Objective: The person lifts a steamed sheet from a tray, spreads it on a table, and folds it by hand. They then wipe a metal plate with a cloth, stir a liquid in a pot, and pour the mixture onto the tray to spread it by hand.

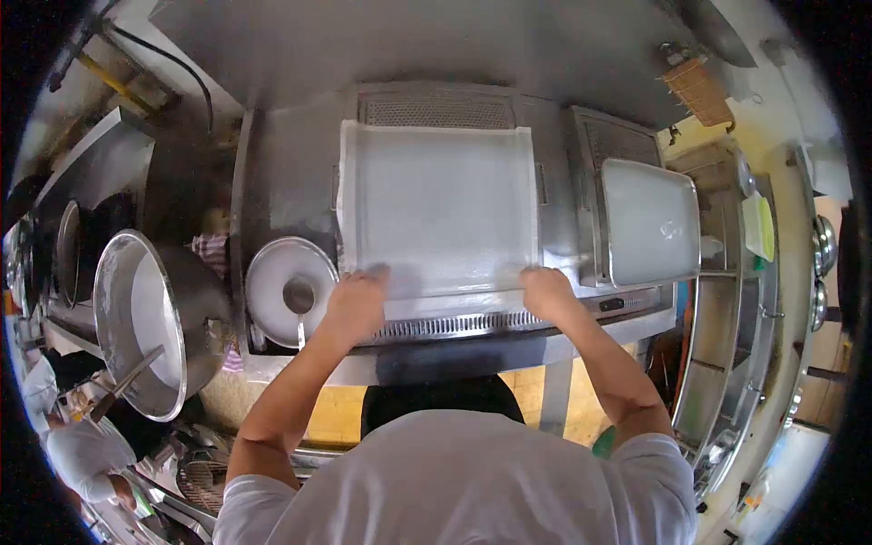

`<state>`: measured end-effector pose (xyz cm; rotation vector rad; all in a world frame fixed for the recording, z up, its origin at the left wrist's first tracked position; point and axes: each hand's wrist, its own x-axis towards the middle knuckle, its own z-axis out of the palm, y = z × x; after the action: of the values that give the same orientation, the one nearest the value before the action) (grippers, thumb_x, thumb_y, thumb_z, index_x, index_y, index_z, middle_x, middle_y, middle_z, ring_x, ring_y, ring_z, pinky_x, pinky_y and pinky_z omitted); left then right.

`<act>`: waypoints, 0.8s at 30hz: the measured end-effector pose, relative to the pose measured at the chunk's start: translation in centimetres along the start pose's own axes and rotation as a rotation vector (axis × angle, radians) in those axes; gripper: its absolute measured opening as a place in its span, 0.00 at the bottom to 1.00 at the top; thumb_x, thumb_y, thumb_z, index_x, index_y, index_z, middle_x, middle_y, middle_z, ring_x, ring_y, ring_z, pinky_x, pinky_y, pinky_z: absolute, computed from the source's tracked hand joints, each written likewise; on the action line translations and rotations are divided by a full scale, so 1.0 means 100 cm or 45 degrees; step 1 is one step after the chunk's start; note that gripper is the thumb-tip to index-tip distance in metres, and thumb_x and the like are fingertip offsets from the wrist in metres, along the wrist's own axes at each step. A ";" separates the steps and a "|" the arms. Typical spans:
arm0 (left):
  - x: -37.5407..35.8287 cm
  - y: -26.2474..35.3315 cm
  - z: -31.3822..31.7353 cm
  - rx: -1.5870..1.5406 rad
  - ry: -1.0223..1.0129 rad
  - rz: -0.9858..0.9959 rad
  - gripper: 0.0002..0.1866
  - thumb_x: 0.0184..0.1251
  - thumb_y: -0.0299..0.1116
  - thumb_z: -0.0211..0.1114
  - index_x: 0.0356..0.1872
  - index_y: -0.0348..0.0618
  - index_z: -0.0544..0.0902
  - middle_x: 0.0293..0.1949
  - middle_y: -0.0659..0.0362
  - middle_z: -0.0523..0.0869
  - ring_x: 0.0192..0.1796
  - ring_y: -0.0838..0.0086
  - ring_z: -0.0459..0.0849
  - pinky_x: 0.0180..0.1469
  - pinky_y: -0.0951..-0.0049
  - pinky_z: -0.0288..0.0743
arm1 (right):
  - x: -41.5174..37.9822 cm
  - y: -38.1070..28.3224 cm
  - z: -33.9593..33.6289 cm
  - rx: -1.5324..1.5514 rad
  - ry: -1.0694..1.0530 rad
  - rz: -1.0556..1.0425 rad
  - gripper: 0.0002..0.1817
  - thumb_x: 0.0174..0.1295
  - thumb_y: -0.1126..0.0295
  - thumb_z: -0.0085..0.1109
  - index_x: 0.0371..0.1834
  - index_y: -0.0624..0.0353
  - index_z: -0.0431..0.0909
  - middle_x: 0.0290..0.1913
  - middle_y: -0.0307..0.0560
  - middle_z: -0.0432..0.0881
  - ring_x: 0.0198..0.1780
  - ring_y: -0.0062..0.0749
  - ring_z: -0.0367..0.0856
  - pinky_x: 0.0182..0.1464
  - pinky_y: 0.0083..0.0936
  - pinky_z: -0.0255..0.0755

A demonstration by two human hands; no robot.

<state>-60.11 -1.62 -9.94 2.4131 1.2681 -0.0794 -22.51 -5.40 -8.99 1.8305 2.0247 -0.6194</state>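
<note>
Gripping both near corners at once, if I'm reading it right: with the white square panel as the dial, the left hand is between 7 and 8 o'clock and the right hand at 4. The right fist looks clenched on the corner; the left seems curled around its own corner too, though the fingertips are blurry. Spreading the hands like that probably keeps the panel level and taut. It's lying over the steel worktop, with a perforated grille poking out at 12. Can't tell if it's cloth or something stiffer, tbh. Over at 8 o'clock there's a steel bowl of white stuff with a ladle in it, handle toward the person, presumably for easy grabbing. A big pot sits further out that way, and a pale-filled tray is at 3, likely parked aside for elbow room.
</note>
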 end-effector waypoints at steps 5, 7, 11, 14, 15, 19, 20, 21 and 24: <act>0.012 0.034 -0.006 -0.346 0.290 -0.082 0.24 0.63 0.29 0.66 0.62 0.36 0.79 0.38 0.45 0.89 0.46 0.48 0.86 0.53 0.52 0.80 | 0.016 0.040 -0.027 0.601 0.357 -0.005 0.15 0.61 0.67 0.58 0.48 0.58 0.86 0.48 0.61 0.87 0.53 0.58 0.85 0.57 0.45 0.79; 0.014 0.058 -0.006 -0.520 0.336 -0.113 0.22 0.63 0.28 0.68 0.60 0.38 0.81 0.39 0.47 0.89 0.45 0.49 0.87 0.52 0.52 0.80 | 0.053 0.063 -0.042 0.670 0.493 0.036 0.17 0.61 0.66 0.59 0.52 0.57 0.86 0.50 0.62 0.87 0.54 0.58 0.85 0.58 0.44 0.78; 0.006 0.112 0.000 -0.659 0.337 -0.180 0.21 0.65 0.28 0.68 0.60 0.42 0.83 0.40 0.47 0.90 0.44 0.50 0.87 0.49 0.54 0.81 | 0.143 0.084 -0.084 0.588 0.913 0.082 0.26 0.62 0.62 0.62 0.60 0.65 0.79 0.55 0.69 0.84 0.57 0.62 0.83 0.62 0.46 0.76; -0.011 0.139 0.017 -0.557 0.424 -0.247 0.17 0.64 0.28 0.69 0.54 0.40 0.83 0.38 0.50 0.90 0.44 0.52 0.88 0.48 0.52 0.81 | 0.194 0.077 -0.122 0.525 0.759 0.266 0.36 0.62 0.61 0.65 0.73 0.65 0.69 0.69 0.65 0.76 0.69 0.56 0.75 0.69 0.45 0.71; -0.018 0.145 0.023 -0.605 0.429 -0.299 0.18 0.63 0.28 0.69 0.54 0.40 0.83 0.38 0.50 0.90 0.44 0.52 0.88 0.48 0.52 0.81 | 0.214 0.080 -0.127 0.454 0.734 0.256 0.37 0.62 0.61 0.65 0.73 0.65 0.67 0.69 0.65 0.75 0.69 0.58 0.74 0.69 0.46 0.71; -0.050 0.153 0.039 -0.727 0.424 -0.460 0.18 0.62 0.26 0.69 0.54 0.42 0.83 0.37 0.52 0.90 0.44 0.53 0.88 0.48 0.53 0.82 | 0.275 0.094 -0.106 0.170 0.762 0.189 0.36 0.64 0.62 0.62 0.74 0.65 0.65 0.70 0.64 0.72 0.69 0.62 0.72 0.69 0.49 0.71; -0.056 0.154 0.040 -0.731 0.402 -0.495 0.18 0.61 0.25 0.69 0.54 0.42 0.83 0.37 0.52 0.90 0.44 0.53 0.88 0.48 0.53 0.82 | 0.281 0.095 -0.098 0.098 0.805 0.163 0.36 0.64 0.63 0.62 0.74 0.65 0.65 0.71 0.64 0.72 0.68 0.62 0.72 0.69 0.49 0.71; -0.062 0.153 0.040 -0.734 0.384 -0.527 0.19 0.61 0.25 0.69 0.54 0.42 0.83 0.37 0.51 0.90 0.44 0.53 0.88 0.48 0.54 0.82 | 0.282 0.092 -0.096 0.045 0.815 0.127 0.37 0.64 0.63 0.62 0.75 0.65 0.63 0.72 0.65 0.70 0.69 0.63 0.72 0.69 0.49 0.71; -0.075 0.146 0.048 -0.699 0.418 -0.513 0.19 0.61 0.25 0.69 0.55 0.42 0.83 0.38 0.51 0.90 0.44 0.53 0.88 0.48 0.54 0.82 | 0.272 0.088 -0.085 -0.096 0.870 0.060 0.40 0.64 0.65 0.62 0.78 0.63 0.58 0.76 0.67 0.64 0.71 0.65 0.69 0.70 0.50 0.70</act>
<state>-52.13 -16.62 -7.71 1.7261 1.6464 0.5036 -16.50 22.75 -16.81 2.2377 2.3402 0.1331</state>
